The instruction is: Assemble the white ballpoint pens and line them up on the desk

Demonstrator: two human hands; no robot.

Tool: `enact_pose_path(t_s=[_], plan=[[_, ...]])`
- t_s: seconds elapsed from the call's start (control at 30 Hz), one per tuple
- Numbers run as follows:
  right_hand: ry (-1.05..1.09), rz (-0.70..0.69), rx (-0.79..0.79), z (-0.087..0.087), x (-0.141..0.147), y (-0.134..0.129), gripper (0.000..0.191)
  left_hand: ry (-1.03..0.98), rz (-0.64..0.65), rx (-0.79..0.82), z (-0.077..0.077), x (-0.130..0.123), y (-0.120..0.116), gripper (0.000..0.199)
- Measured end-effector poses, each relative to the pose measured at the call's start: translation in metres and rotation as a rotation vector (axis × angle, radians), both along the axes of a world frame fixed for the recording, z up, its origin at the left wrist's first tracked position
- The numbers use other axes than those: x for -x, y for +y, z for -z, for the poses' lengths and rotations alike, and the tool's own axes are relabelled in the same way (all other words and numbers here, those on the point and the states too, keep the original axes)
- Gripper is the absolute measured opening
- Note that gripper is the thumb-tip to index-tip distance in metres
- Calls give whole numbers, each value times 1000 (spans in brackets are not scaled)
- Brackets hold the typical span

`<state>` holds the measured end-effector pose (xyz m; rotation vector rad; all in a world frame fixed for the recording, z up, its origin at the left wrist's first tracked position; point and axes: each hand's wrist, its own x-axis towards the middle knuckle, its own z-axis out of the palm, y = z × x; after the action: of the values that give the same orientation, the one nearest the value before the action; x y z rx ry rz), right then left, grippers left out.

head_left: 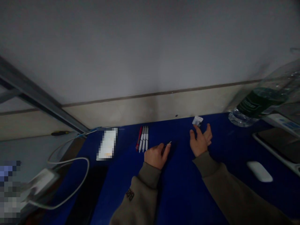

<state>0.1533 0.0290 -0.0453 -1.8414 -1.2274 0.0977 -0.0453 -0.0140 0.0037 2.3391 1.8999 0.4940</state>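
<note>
My left hand (155, 156) is closed around a dark pen (168, 144), whose tip pokes out between thumb and fingers over the blue table (178, 175). Just beyond it, several white pens (143, 139) lie side by side, with one red pen (139, 137) at their left end. My right hand (201, 140) holds nothing, and its fingers are spread. A small crumpled white piece (197, 120) lies at its fingertips, near the wall; I cannot tell whether they touch.
At the right stand a large clear bottle (255, 103) with a green label, a dark-screened device (281, 140) and a white mouse (259, 171). A blurred-out white item (107, 145) lies left of the pens. A white cable (87, 175) loops at the left edge.
</note>
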Motion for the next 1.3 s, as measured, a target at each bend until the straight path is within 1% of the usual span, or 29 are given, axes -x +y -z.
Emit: enact_pose_path(t_s=[0.1, 0.2, 0.27, 0.33, 0.4, 0.47, 0.5, 0.6, 0.63, 0.7, 0.77, 0.87, 1.0, 1.17, 1.3], plan=[[12, 10, -1, 0, -3, 3, 48, 13, 7, -11, 1, 0, 0, 49], [47, -8, -73, -5, -4, 2, 44, 37, 2, -15, 3, 0, 0, 49], [114, -97, -175, -9, -4, 0, 36, 61, -11, -11, 2, -2, 0, 49], [230, -229, -262, -11, -2, -1, 28, 97, -31, -9, -1, -5, 0, 49], [373, -346, -281, -11, 1, -1, 22, 142, -48, -11, -5, -9, 0, 49], [527, -423, -240, -9, 6, 0, 20, 184, -57, -15, -10, -12, 1, 49], [616, -450, -218, -8, 8, 0, 24, 202, -60, -17, -12, -13, 1, 49], [860, -545, -179, -9, 14, 0, 48, 236, -52, -13, -13, -17, 5, 51], [917, -570, -173, -10, 15, 0, 51, 243, -44, -4, -13, -18, 7, 52], [987, -590, -172, -12, 16, 0, 49, 253, -26, 22, -11, -21, 13, 55], [1011, -591, -175, -13, 15, 0, 46, 263, -17, 52, -10, -25, 20, 58], [1016, -580, -181, -12, 13, 3, 47, 263, -16, 85, -8, -31, 28, 61], [1009, -581, -178, -10, 13, 6, 48, 249, -24, 91, -4, -37, 33, 62], [973, -654, -155, -9, 15, 6, 50, 234, -45, 62, 3, -35, 31, 61], [940, -681, -123, -10, 17, 4, 52, 220, -9, 64, 9, -30, 33, 55]])
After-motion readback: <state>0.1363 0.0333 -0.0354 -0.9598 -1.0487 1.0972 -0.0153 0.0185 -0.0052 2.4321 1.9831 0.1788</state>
